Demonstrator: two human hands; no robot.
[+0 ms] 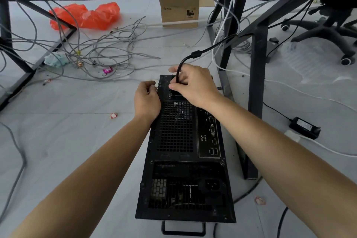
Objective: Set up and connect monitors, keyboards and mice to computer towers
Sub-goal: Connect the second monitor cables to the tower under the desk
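Observation:
A black computer tower (183,160) stands on the grey floor with its rear panel facing me, showing a fan grille, a port plate and a power socket. My right hand (193,85) is shut on the plug of a black cable (195,54) at the far end of the panel; the cable arcs up and right with a ferrite bead on it. My left hand (146,98) grips the tower's left edge near the far end. The plug and its port are hidden under my fingers.
Black desk-frame legs (257,83) rise just right of the tower. Tangled grey cables (100,54) and an orange plastic bag (87,15) lie at the far left, a cardboard box (179,6) behind. A power brick (304,127), white cables and an office chair base (328,33) sit on the right.

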